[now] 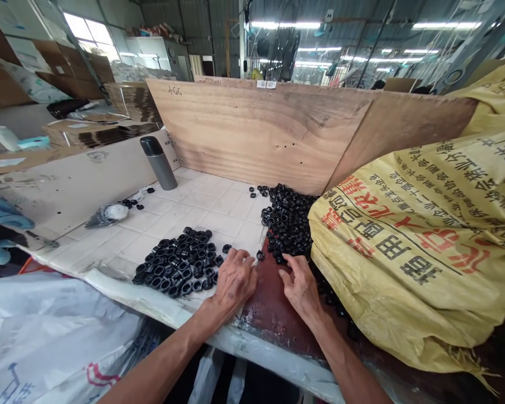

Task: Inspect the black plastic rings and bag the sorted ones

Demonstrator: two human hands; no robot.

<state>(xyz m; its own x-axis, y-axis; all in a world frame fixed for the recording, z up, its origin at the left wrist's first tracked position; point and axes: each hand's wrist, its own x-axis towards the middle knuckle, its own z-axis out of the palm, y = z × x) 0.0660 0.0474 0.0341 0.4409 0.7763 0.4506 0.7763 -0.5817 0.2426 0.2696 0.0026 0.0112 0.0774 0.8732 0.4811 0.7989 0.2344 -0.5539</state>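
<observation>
My left hand rests at the right edge of a spread of small black plastic rings, on the pale tiled-looking tabletop. Its fingers curl downward, and whatever may be under them is hidden. One loose ring lies just beyond its fingertips. Over the dark red board, my right hand has thumb and forefinger apart, with no ring visible between them. Its fingertips are at the near edge of a taller heap of black rings, which spills beside the yellow sack.
A big yellow woven sack bulges over the right side. Wooden boards wall off the back. At the left stand a grey flask and a small plastic bag. White sacking hangs by the front left edge.
</observation>
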